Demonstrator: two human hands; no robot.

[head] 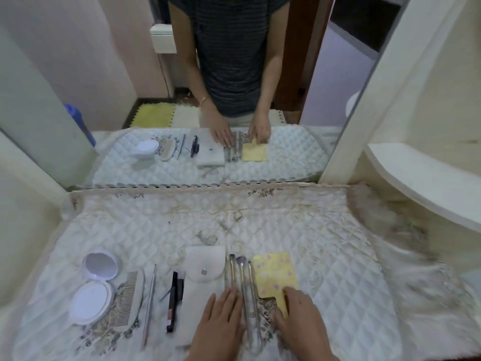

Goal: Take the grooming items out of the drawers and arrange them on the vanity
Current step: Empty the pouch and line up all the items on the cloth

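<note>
Quilted white vanity cover (312,230), three clear-handled brushes (243,282) between flat, empty left hand (221,321) and right hand (299,319).

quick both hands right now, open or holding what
Left hand: open, fingers flat on the white pouch beside the makeup brushes, gripping nothing.
Right hand: open, fingertips pressing on the yellow hand mirror, not gripping it.

On the quilted vanity I count three makeup brushes (243,282) side by side, one open compact mirror (95,285), one comb (130,298), one thin metal tool (149,303), one black pencil-like stick (173,300), one white snap pouch (203,277) and one yellow hand mirror (276,276).
</note>
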